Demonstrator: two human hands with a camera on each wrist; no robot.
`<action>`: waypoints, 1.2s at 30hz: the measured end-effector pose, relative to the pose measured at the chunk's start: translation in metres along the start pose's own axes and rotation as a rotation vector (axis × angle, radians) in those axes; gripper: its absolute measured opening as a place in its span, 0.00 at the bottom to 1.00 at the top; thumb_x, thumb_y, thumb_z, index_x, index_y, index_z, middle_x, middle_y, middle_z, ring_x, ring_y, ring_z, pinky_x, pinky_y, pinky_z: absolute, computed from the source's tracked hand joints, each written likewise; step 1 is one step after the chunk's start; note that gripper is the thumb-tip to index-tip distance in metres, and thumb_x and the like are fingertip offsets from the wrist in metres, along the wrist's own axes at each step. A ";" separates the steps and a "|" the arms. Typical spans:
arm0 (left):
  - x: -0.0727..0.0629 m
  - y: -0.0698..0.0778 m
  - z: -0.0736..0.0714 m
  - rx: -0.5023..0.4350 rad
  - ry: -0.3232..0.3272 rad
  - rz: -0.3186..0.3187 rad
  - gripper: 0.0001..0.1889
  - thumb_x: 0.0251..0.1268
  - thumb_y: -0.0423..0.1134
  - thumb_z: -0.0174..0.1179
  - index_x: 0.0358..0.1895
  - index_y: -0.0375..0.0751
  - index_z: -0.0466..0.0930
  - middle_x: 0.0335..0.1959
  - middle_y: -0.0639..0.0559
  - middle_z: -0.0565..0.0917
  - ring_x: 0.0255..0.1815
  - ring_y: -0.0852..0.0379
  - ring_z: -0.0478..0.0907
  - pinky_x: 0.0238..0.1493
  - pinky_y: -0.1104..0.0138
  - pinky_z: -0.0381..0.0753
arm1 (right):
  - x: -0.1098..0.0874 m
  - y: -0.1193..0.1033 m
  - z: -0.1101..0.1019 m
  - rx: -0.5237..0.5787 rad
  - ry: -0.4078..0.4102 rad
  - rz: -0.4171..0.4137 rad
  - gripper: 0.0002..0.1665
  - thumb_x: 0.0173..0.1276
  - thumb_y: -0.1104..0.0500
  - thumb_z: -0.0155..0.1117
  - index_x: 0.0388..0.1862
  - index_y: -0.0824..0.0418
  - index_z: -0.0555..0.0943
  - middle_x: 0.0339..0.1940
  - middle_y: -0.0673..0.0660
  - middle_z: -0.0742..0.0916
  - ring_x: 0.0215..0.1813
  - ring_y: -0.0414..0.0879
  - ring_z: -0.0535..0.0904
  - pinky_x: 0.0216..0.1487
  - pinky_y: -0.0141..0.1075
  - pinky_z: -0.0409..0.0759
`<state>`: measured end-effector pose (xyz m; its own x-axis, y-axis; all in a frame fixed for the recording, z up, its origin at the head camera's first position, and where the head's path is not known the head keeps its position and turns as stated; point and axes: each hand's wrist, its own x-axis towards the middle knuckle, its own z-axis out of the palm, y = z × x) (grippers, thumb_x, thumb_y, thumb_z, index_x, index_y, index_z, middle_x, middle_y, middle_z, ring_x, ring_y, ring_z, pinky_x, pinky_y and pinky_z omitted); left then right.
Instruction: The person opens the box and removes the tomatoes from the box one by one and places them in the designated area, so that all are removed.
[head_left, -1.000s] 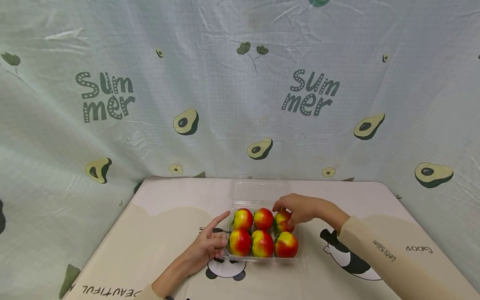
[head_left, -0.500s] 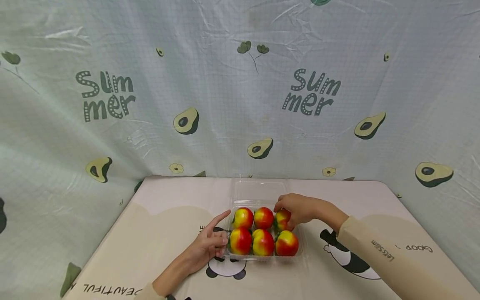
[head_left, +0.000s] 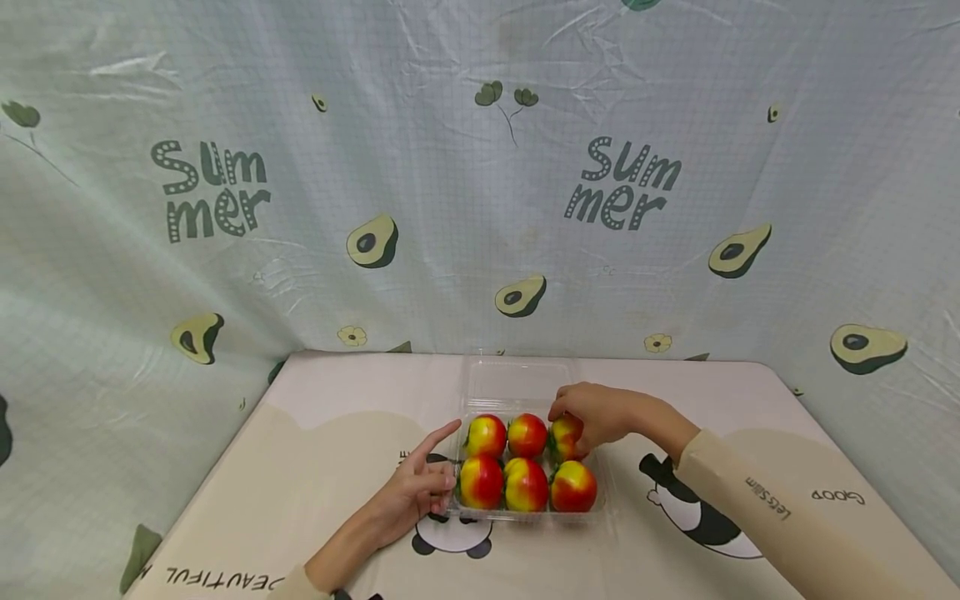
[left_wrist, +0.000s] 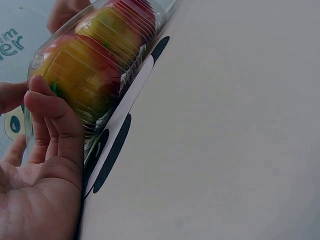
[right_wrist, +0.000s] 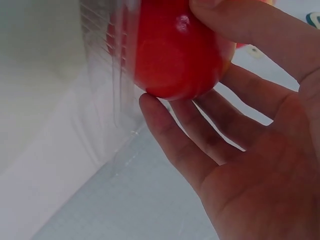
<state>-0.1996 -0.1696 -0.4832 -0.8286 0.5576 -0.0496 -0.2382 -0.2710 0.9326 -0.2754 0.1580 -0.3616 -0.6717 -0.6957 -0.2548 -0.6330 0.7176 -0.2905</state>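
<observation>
A clear plastic clamshell container (head_left: 525, 517) sits on the table in the head view, holding several round red-and-yellow fruits (head_left: 527, 485) in two rows. My right hand (head_left: 600, 414) reaches over the back right fruit (head_left: 564, 437) and grips it between thumb and fingers. The right wrist view shows this red fruit (right_wrist: 175, 55) close up, the fingertips against its underside and the container wall beside it. At the container's left side, my left hand (head_left: 414, 492) holds the rim with its index finger stretched out; its curled fingers (left_wrist: 60, 125) touch the wall in the left wrist view.
The container's transparent lid (head_left: 517, 382) lies folded back behind it. A printed cloth (head_left: 337, 467) with panda pictures and lettering covers the table. A curtain (head_left: 450, 192) with avocado prints hangs along the table's back and sides.
Only small shifts show: my right hand has turned slightly over the back right fruit. The left hand, the container and the other fruits stay in place.
</observation>
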 end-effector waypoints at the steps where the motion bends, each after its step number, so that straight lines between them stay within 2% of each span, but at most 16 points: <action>1: 0.000 0.000 0.000 0.003 0.001 0.000 0.44 0.73 0.30 0.53 0.85 0.55 0.42 0.28 0.60 0.79 0.25 0.63 0.76 0.32 0.74 0.80 | 0.000 0.000 -0.001 -0.001 0.001 -0.003 0.28 0.55 0.61 0.81 0.57 0.60 0.85 0.51 0.52 0.84 0.48 0.43 0.77 0.54 0.40 0.85; 18: 0.001 0.002 0.000 0.008 -0.002 0.002 0.43 0.73 0.30 0.53 0.85 0.55 0.41 0.28 0.60 0.79 0.25 0.63 0.76 0.31 0.74 0.79 | -0.010 -0.001 -0.019 0.082 0.013 -0.020 0.27 0.56 0.63 0.80 0.56 0.59 0.84 0.52 0.53 0.84 0.50 0.44 0.78 0.53 0.39 0.86; 26: 0.001 0.002 0.002 0.008 -0.003 0.005 0.43 0.73 0.30 0.53 0.85 0.54 0.41 0.28 0.60 0.80 0.24 0.64 0.76 0.30 0.74 0.79 | -0.022 -0.001 -0.026 0.098 0.072 -0.084 0.26 0.59 0.61 0.78 0.57 0.60 0.83 0.55 0.55 0.85 0.51 0.45 0.80 0.54 0.41 0.87; 36: 0.000 0.002 0.001 -0.025 -0.034 0.015 0.44 0.73 0.29 0.52 0.85 0.53 0.39 0.29 0.60 0.81 0.23 0.64 0.78 0.28 0.75 0.79 | -0.034 0.006 -0.027 0.162 0.111 -0.106 0.27 0.62 0.59 0.76 0.60 0.60 0.82 0.56 0.54 0.87 0.53 0.46 0.82 0.57 0.44 0.87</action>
<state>-0.2000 -0.1693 -0.4812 -0.8146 0.5795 -0.0235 -0.2393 -0.2990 0.9238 -0.2666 0.1875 -0.3300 -0.6483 -0.7527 -0.1149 -0.6382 0.6195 -0.4571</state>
